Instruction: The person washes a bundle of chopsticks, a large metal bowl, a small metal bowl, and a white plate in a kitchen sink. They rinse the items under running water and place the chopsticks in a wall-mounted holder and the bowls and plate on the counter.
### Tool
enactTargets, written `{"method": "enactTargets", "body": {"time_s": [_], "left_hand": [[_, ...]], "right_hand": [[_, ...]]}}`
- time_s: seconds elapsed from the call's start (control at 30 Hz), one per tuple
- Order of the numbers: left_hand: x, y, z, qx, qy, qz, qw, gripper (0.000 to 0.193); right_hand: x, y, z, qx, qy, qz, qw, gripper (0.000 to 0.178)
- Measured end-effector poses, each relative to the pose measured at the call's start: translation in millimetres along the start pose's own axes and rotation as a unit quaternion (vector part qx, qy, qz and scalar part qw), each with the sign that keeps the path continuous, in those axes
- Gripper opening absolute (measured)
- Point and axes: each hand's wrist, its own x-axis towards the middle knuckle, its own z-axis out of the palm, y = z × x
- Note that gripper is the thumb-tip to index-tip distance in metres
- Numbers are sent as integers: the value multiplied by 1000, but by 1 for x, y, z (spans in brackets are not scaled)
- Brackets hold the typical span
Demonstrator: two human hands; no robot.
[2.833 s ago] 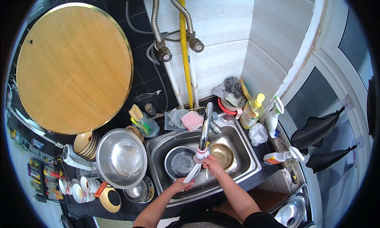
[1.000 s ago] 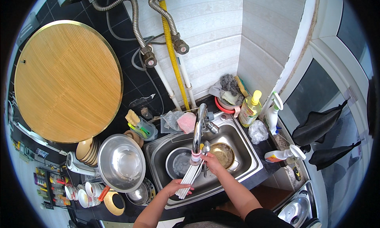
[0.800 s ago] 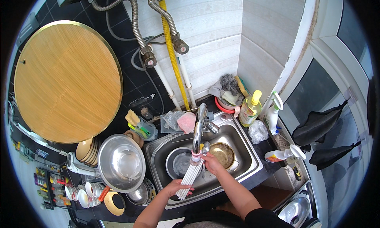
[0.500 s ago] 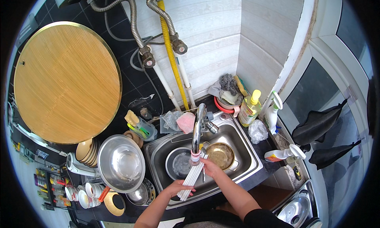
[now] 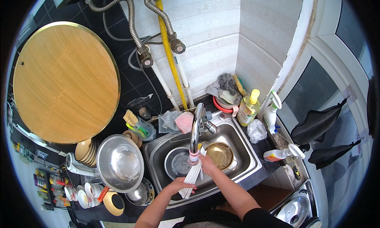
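Both hands, left (image 5: 179,185) & right (image 5: 207,164), grip white chopsticks (image 5: 192,175) over sink (image 5: 245,147) (brass pot (image 5: 219,154) inside).

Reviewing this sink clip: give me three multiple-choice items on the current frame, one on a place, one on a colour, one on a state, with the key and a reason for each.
1. Where is the bundle of white chopsticks?
A. Over the sink, under the tap
B. Inside the large steel bowl
C. On the window ledge

2. What colour is the cap of the dish soap bottle?
A. Red
B. Yellow
C. Black

3. How is the bundle held?
A. Lying loose in the basin
B. In one hand only
C. In both hands, one at each end

Key:
1 A: the bundle slants across the sink, its upper end at the tap spout.
2 B: the bottle behind the sink has a yellow top.
3 C: the left hand has its grip on the lower end, the right hand on the upper end.
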Motion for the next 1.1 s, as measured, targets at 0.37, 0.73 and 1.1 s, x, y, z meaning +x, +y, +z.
{"method": "enactTargets", "body": {"time_s": [0.37,0.73,1.1], "left_hand": [[27,-27,-44,-242,176,165,940,44],[89,50,7,-362,165,193,897,30],[158,17,-15,-314,204,168,912,20]], "right_hand": [[-26,-34,24,131,121,-154,972,25],[-48,-87,1,158,51,-156,974,20],[-40,-67,-20,-107,157,-168,967,23]]}}
